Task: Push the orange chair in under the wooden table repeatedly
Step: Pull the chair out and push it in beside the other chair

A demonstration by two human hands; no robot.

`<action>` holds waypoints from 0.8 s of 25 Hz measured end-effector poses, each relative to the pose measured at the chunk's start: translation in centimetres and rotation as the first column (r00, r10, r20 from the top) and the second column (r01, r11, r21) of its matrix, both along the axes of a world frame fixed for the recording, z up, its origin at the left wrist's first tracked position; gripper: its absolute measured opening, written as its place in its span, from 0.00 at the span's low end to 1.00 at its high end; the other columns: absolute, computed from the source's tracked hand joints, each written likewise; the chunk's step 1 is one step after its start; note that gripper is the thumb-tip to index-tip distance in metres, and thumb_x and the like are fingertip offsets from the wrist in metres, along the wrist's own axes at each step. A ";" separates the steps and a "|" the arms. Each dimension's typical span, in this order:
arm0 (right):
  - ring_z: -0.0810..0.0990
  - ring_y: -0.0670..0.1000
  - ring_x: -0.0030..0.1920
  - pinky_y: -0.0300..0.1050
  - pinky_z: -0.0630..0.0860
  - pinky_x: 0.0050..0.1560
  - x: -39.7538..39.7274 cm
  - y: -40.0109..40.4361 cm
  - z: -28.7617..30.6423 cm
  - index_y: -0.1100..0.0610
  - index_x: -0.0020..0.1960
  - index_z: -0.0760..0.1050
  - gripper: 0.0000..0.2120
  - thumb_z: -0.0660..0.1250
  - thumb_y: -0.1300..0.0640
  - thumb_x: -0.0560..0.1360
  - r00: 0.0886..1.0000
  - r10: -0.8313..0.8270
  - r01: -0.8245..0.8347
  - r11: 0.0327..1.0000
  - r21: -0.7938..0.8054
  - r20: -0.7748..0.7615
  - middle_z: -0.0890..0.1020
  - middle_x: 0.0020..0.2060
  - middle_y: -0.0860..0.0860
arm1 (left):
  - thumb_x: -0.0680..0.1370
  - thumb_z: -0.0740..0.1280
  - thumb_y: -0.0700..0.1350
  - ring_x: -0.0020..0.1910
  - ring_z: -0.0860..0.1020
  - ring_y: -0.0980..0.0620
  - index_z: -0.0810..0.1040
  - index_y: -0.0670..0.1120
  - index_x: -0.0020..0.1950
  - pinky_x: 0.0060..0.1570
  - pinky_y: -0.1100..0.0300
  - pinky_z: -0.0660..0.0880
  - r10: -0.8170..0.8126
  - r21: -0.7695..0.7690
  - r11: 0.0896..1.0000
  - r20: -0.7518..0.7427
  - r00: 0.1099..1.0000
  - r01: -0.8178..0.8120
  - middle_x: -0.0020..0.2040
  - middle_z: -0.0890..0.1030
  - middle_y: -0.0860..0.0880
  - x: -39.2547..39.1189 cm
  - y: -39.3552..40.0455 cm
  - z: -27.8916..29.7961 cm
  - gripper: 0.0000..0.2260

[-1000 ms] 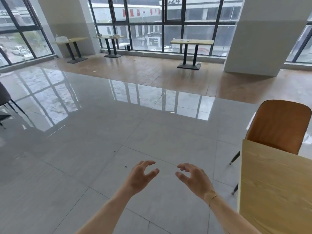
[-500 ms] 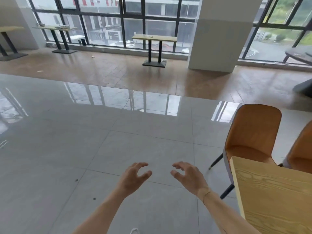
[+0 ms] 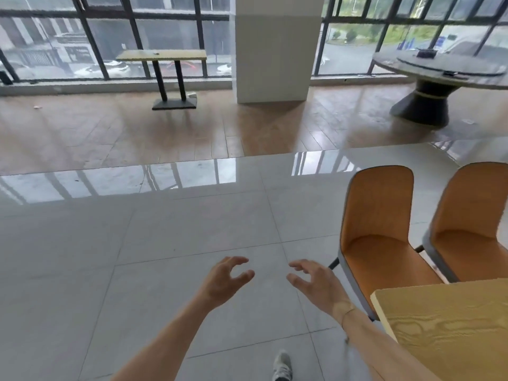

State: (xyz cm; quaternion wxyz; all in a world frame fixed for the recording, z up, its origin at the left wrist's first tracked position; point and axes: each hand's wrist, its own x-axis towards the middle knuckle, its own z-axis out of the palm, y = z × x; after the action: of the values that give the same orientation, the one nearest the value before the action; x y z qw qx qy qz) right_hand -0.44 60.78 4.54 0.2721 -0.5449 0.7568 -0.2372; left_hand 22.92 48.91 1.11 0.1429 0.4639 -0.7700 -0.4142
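An orange chair (image 3: pixel 380 226) with a grey shell and dark legs stands at the corner of the light wooden table (image 3: pixel 450 331), its seat front just under the table edge. A second orange chair (image 3: pixel 472 224) stands beside it on the right. My left hand (image 3: pixel 225 281) and my right hand (image 3: pixel 316 284) hover over the grey tile floor, left of the nearer chair. Both have loosely curled fingers and hold nothing. My right hand is a short way from the chair's left side, not touching it.
Glossy grey tiles (image 3: pixel 165 243) stretch to the left and ahead. A white pillar (image 3: pixel 277 50), a small wooden table (image 3: pixel 162 55) on a black base and a round dark table (image 3: pixel 439 72) stand by the windows. My shoe (image 3: pixel 281 367) shows at the bottom.
The view has swung to the right, bringing both orange chairs and more of the wooden table into sight. My hands have kept their pose and are now closer to the nearer chair.
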 end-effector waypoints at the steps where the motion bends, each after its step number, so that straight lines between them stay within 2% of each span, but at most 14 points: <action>1: 0.75 0.45 0.59 0.46 0.73 0.61 -1.5 -1.9 -0.4 0.47 0.64 0.75 0.18 0.65 0.43 0.76 1.000 -0.013 0.013 1.000 -0.008 0.004 0.79 0.58 0.43 | 0.75 0.69 0.60 0.62 0.72 0.58 0.76 0.56 0.64 0.63 0.60 0.67 -0.019 -0.009 1.000 0.006 1.000 0.019 0.61 0.75 0.58 -1.8 -2.2 -0.1 0.19; 8: 0.76 0.45 0.58 0.43 0.73 0.61 -13.4 -15.9 0.0 0.47 0.64 0.75 0.18 0.65 0.43 0.77 0.999 -0.030 0.032 0.998 -0.047 0.032 0.79 0.59 0.44 | 0.76 0.67 0.60 0.62 0.72 0.58 0.75 0.57 0.65 0.63 0.62 0.66 -0.066 -0.042 0.997 0.049 0.997 0.068 0.62 0.75 0.57 -14.3 -16.1 1.5 0.19; 12: 0.75 0.44 0.59 0.45 0.74 0.61 -19.4 -22.6 0.7 0.46 0.64 0.75 0.18 0.65 0.43 0.76 0.997 -0.067 0.069 0.996 -0.057 0.049 0.79 0.59 0.44 | 0.76 0.67 0.61 0.63 0.72 0.58 0.74 0.57 0.66 0.64 0.61 0.66 -0.095 -0.034 0.995 0.062 0.994 0.098 0.64 0.75 0.57 -20.5 -22.9 2.4 0.20; 20: 0.74 0.42 0.57 0.41 0.72 0.58 -30.7 -35.5 -1.8 0.46 0.65 0.74 0.18 0.65 0.43 0.77 0.979 -0.198 0.200 0.979 -0.035 0.038 0.78 0.60 0.44 | 0.77 0.67 0.60 0.64 0.72 0.55 0.74 0.55 0.67 0.66 0.57 0.68 -0.239 -0.028 0.970 0.055 0.969 0.241 0.64 0.75 0.54 -33.9 -38.4 0.3 0.21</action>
State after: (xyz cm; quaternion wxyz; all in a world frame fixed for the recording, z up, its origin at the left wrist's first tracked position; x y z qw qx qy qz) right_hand -31.18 25.33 2.78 0.2496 -0.4675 0.7980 -0.2870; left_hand -10.96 10.48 1.43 0.0798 0.3752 -0.8309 -0.4031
